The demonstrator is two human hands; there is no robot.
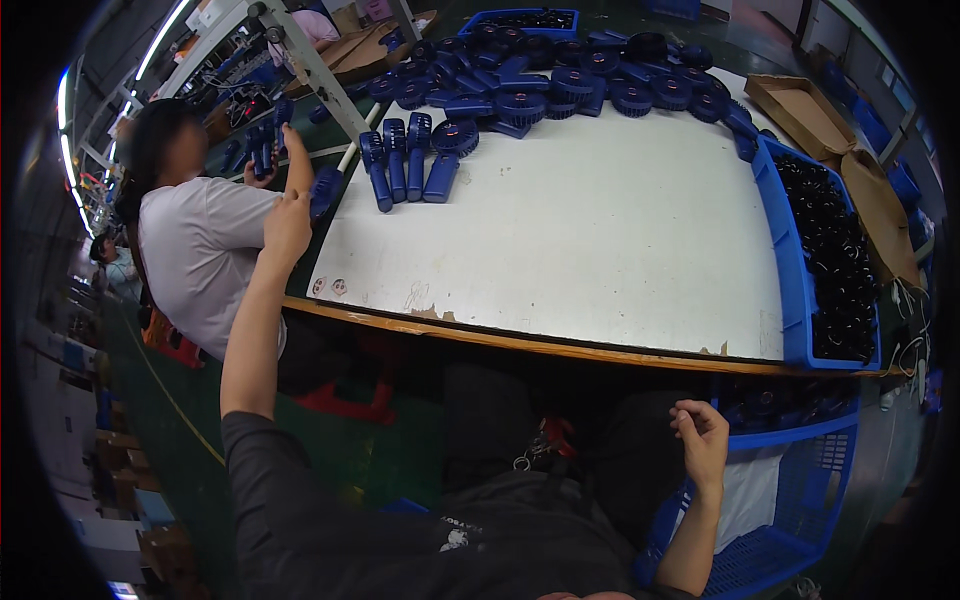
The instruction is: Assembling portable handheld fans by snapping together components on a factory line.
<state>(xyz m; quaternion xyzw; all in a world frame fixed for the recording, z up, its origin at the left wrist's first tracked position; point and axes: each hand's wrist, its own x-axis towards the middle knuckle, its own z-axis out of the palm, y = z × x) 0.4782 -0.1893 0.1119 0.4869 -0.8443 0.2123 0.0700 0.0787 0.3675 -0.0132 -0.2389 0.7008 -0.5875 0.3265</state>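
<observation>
My left hand (287, 228) reaches out past the table's left edge, its fingers closed on a dark blue handheld fan (324, 191); part of the grip is hidden. My right hand (704, 440) hangs over my lap, in front of the table, with the fingers curled in and nothing visible in them. On the white tabletop (560, 240), several blue handheld fans (398, 165) lie side by side near the left edge. Behind them a large heap of similar fans (570, 85) stretches along the far side.
A blue bin (790, 265) full of small black parts stands at the table's right end, beside open cardboard boxes (800, 112). Below it is a blue basket (790, 545). A co-worker (205, 225) sits at the left, holding blue fans. A metal post (315, 75) rises at the table's left.
</observation>
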